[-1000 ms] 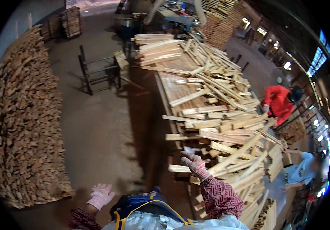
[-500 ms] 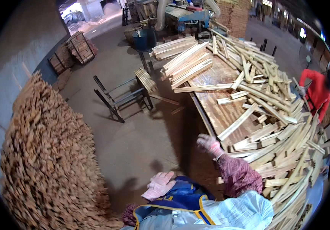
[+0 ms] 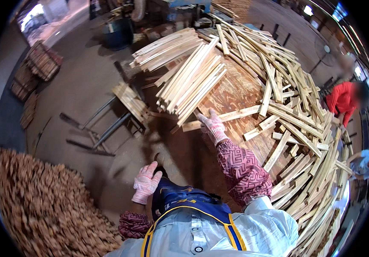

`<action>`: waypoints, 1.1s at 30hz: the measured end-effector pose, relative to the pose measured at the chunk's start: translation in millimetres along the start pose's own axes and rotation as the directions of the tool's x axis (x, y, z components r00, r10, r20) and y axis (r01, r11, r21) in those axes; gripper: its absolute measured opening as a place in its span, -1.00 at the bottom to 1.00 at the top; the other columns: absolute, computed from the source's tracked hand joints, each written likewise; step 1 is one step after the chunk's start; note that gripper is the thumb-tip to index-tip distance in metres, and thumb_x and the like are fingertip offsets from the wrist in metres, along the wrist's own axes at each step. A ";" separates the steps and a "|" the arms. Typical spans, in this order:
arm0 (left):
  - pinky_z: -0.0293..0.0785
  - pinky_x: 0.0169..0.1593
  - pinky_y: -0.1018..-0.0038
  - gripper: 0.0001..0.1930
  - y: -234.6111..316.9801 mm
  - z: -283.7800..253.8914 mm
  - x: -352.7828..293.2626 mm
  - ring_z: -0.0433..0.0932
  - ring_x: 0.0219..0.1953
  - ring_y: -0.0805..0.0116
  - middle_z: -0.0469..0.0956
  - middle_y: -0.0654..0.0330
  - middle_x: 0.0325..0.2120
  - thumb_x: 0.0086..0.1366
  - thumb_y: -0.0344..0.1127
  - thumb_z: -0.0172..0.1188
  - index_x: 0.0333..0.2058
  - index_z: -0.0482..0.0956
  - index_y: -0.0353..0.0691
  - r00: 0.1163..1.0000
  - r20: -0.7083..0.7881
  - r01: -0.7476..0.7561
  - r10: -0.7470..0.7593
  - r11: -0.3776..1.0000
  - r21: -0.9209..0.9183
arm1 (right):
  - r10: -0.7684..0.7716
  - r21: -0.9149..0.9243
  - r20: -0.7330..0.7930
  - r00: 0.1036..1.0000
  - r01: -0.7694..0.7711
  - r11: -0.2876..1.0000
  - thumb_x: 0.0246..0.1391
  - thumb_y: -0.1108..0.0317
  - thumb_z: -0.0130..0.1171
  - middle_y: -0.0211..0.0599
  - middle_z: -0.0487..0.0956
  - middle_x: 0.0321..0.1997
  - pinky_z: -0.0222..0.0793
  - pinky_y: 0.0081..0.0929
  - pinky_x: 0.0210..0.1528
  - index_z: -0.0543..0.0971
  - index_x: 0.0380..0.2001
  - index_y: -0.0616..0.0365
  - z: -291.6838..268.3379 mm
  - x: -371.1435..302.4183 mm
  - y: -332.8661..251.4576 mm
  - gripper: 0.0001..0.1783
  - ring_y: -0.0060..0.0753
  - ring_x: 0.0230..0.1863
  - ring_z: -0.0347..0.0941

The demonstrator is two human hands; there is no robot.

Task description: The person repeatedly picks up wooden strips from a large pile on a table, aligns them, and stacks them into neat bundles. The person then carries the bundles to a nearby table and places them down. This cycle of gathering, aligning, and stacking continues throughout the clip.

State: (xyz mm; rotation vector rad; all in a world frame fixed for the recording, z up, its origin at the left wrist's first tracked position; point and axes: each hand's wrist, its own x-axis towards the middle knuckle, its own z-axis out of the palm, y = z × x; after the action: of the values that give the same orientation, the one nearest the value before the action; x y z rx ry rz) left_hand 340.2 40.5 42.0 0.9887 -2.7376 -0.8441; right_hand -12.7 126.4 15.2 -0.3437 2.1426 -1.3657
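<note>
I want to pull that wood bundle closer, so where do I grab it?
Grip the bundle of slats at its near end, from below by your right hand. The slats lie parallel and that end juts toward you over the table edge, clear of the loose pile.

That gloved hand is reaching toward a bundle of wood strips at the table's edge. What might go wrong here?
1. The bundle overhangs the table edge; a tug by the right hand might tip strips to the floor.
2. The loose pile leans every way, so sticks could slide onto the arm.
3. Rough ends may snag the glove; the left hand hangs free, steadying nothing.
</note>
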 end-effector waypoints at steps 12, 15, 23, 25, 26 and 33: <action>0.47 0.02 0.20 -0.54 -91.8 -87.5 329.4 0.50 -0.02 -0.01 0.55 0.02 -0.09 0.20 -0.10 0.23 0.05 0.51 -0.10 0.944 0.057 -0.313 0.324 0.939 -0.142 | 0.346 -0.298 -0.451 0.823 -0.504 0.811 -0.07 -0.02 0.39 0.14 0.51 0.01 0.57 -0.18 -0.09 0.06 0.27 0.19 93.8 189.5 -198.2 0.01 -0.04 -0.05 0.54; 0.48 0.02 0.23 -0.53 -92.9 -78.6 357.2 0.52 -0.02 0.02 0.56 0.06 -0.08 0.19 -0.07 0.23 0.06 0.51 -0.09 0.917 0.104 -0.372 0.386 0.918 -0.136 | 0.382 -0.333 -0.524 0.761 -0.597 0.730 -0.05 -0.02 0.37 0.14 0.45 0.10 0.57 -0.17 -0.08 0.07 0.28 0.15 115.8 204.8 -212.5 -0.02 -0.05 -0.02 0.53; 0.49 0.03 0.28 -0.53 -85.4 -64.6 403.4 0.53 -0.01 0.04 0.58 0.08 -0.08 0.21 -0.03 0.23 0.07 0.52 -0.05 0.927 0.178 -0.256 0.331 0.903 -0.345 | 0.105 0.330 -0.507 0.855 0.080 0.940 -0.09 0.23 0.43 0.02 0.51 0.08 0.51 -0.42 0.00 0.03 0.36 0.29 39.0 188.5 -110.9 0.06 -0.23 0.04 0.50; 0.49 0.04 0.28 -0.53 -87.0 -53.4 420.4 0.53 -0.01 0.06 0.59 0.07 -0.09 0.23 -0.06 0.23 0.08 0.51 -0.10 0.943 0.172 -0.195 0.285 0.891 -0.410 | 0.135 0.057 -0.570 0.810 -0.125 0.991 -0.11 0.14 0.41 0.07 0.47 0.13 0.45 -0.33 0.08 -0.01 0.38 0.23 24.5 185.2 -101.4 0.11 -0.13 0.12 0.46; 0.48 0.04 0.28 -0.53 -79.2 -51.8 431.3 0.53 -0.01 0.07 0.59 0.07 -0.08 0.23 -0.08 0.23 0.08 0.51 -0.12 0.946 0.192 -0.154 0.263 0.882 -0.446 | 0.174 -0.166 -0.597 0.783 -0.333 0.928 -0.11 0.07 0.38 0.12 0.41 0.18 0.41 -0.27 0.13 -0.04 0.39 0.20 16.6 186.0 -101.8 0.13 -0.05 0.15 0.43; 0.27 0.27 0.26 -0.04 50.2 -21.7 487.5 0.28 0.28 0.03 0.22 -0.03 0.29 0.13 0.18 0.25 0.39 -0.07 0.07 0.876 0.473 -0.043 0.093 0.992 -0.116 | 0.435 -0.374 -0.586 0.684 -0.704 0.604 -0.08 -0.17 0.25 0.17 0.36 0.23 0.45 0.00 0.03 -0.17 0.41 0.13 24.0 199.4 -102.7 0.20 0.06 0.10 0.47</action>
State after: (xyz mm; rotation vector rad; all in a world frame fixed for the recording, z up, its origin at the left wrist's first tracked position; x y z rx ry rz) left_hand -62.7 -239.3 47.6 0.7337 -3.0576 -1.3614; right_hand -167.9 -36.3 34.4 0.5057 2.6714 -0.3844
